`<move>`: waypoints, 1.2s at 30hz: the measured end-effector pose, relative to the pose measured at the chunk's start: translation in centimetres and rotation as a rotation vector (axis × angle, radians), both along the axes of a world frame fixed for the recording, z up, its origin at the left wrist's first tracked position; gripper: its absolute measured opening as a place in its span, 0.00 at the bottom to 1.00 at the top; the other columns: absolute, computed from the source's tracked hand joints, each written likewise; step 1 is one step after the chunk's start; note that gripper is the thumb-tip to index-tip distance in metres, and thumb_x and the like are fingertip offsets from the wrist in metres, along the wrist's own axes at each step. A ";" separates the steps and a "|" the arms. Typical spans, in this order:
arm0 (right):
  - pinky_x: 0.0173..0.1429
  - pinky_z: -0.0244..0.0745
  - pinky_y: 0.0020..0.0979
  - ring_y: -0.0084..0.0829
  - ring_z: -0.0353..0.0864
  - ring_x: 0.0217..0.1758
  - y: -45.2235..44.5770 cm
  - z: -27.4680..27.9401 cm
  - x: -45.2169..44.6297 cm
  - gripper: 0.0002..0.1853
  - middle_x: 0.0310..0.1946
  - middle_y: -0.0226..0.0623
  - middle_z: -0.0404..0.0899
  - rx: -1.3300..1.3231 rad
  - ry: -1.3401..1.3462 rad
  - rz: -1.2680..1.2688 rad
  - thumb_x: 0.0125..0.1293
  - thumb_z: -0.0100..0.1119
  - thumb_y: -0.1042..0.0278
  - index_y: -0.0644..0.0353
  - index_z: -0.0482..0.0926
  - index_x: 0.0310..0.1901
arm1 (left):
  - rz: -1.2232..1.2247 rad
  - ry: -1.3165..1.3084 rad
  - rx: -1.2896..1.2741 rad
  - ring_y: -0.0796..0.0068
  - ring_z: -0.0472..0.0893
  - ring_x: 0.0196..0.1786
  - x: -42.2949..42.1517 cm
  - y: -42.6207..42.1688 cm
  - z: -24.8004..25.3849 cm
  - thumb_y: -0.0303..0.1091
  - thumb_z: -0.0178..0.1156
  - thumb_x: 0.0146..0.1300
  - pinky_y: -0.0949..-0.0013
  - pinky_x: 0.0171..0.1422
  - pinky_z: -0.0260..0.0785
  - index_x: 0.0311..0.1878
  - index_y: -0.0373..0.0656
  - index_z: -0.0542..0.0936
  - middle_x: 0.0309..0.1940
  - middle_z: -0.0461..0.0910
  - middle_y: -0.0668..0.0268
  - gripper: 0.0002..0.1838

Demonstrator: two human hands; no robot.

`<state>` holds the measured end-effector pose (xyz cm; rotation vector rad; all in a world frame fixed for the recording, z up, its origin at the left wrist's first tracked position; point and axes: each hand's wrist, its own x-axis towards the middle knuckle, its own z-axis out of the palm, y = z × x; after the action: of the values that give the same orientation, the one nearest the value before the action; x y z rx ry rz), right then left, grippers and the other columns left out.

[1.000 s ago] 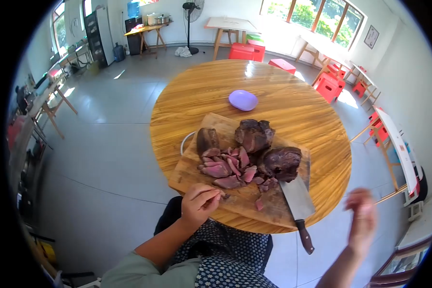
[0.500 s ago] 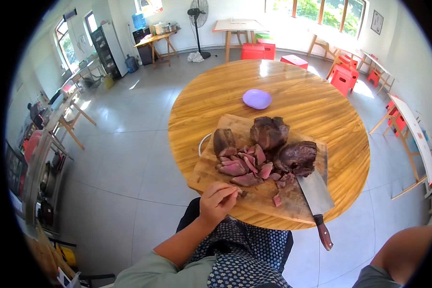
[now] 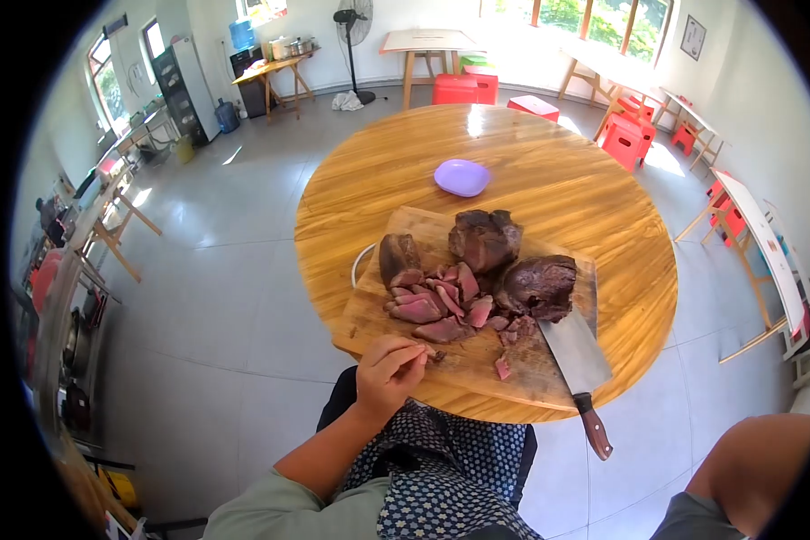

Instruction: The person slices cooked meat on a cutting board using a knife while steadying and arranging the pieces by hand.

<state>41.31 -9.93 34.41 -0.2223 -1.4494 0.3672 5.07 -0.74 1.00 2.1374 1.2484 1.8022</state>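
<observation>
At the front left edge of the wooden cutting board (image 3: 477,376), my left hand (image 3: 390,373) is closed in a pinch, with a small dark piece of meat (image 3: 437,356) at its fingertips. Just beyond the fingers lies a pile of sliced meat (image 3: 423,309), pink inside. Behind and beside it sit a cut brown chunk (image 3: 398,256) and two large dark chunks of cooked meat (image 3: 484,239) (image 3: 540,286). A cleaver (image 3: 574,353) rests on the board's right side, its wooden handle past the table edge. My right hand is out of view; only the bent right arm (image 3: 765,468) shows.
The board lies on a round wooden table (image 3: 351,198). A purple plate (image 3: 463,178) stands farther back. Red stools (image 3: 627,138), side tables and a standing fan (image 3: 353,54) are across the room. Shelves (image 3: 67,360) line the left.
The view has turned slightly, so everything sits a little farther left and higher. My left hand keeps its pinch at the board's edge; the meat and cleaver have stayed put.
</observation>
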 end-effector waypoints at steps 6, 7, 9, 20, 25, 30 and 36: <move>0.56 0.71 0.32 0.30 0.75 0.47 0.2 0.6 0.1 0.13 0.42 0.39 0.76 -0.010 0.012 -0.016 0.80 0.47 0.60 0.61 0.77 0.46 | -0.031 -0.057 -0.053 0.63 0.84 0.41 0.0 -0.4 -0.1 0.15 0.70 0.57 0.68 0.42 0.78 0.44 0.36 0.85 0.41 0.83 0.59 0.12; 0.57 0.71 0.32 0.30 0.75 0.47 0.0 0.5 0.1 0.13 0.42 0.38 0.76 -0.005 -0.003 -0.020 0.80 0.47 0.60 0.61 0.77 0.46 | -0.011 -0.044 -0.078 0.63 0.84 0.41 0.0 -0.5 -0.1 0.15 0.70 0.57 0.68 0.43 0.78 0.44 0.36 0.85 0.41 0.83 0.59 0.12; 0.57 0.71 0.32 0.29 0.74 0.47 -0.3 0.2 0.4 0.13 0.42 0.38 0.75 -0.003 -0.006 -0.021 0.80 0.47 0.60 0.61 0.77 0.46 | -0.028 -0.062 -0.098 0.63 0.84 0.41 -0.1 -0.4 -0.3 0.15 0.70 0.57 0.68 0.43 0.78 0.44 0.36 0.85 0.41 0.83 0.59 0.11; 0.57 0.69 0.31 0.28 0.73 0.47 -1.0 0.6 0.7 0.14 0.43 0.37 0.75 0.015 -0.002 -0.046 0.81 0.47 0.59 0.60 0.76 0.47 | -0.092 -0.086 -0.071 0.64 0.84 0.41 -0.3 0.3 -0.9 0.16 0.70 0.57 0.68 0.44 0.78 0.44 0.36 0.84 0.41 0.83 0.60 0.11; 0.58 0.68 0.31 0.27 0.73 0.48 -0.4 1.0 1.1 0.14 0.43 0.36 0.75 0.008 0.007 -0.043 0.81 0.47 0.58 0.60 0.76 0.47 | -0.013 -0.021 -0.043 0.65 0.84 0.41 -0.5 -0.5 -0.8 0.16 0.71 0.57 0.71 0.41 0.77 0.43 0.36 0.86 0.42 0.84 0.60 0.11; 0.58 0.67 0.31 0.26 0.72 0.48 -0.3 1.8 1.9 0.14 0.43 0.35 0.74 0.012 0.008 -0.065 0.81 0.47 0.58 0.60 0.76 0.48 | -0.030 -0.015 -0.051 0.65 0.84 0.41 -0.2 -0.2 -0.6 0.16 0.70 0.58 0.69 0.41 0.78 0.44 0.36 0.85 0.42 0.83 0.59 0.11; 0.58 0.67 0.31 0.25 0.72 0.48 3.6 -2.7 3.9 0.14 0.43 0.34 0.74 -0.263 -0.070 -0.397 0.81 0.46 0.57 0.59 0.76 0.48 | -0.013 -0.098 -0.109 0.63 0.85 0.42 -0.4 -0.1 -0.7 0.16 0.70 0.57 0.68 0.45 0.79 0.45 0.36 0.84 0.42 0.82 0.59 0.12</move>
<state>45.17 -6.33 31.67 -0.7294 -1.3844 0.2249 4.69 -0.79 0.29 1.9704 1.2757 1.7667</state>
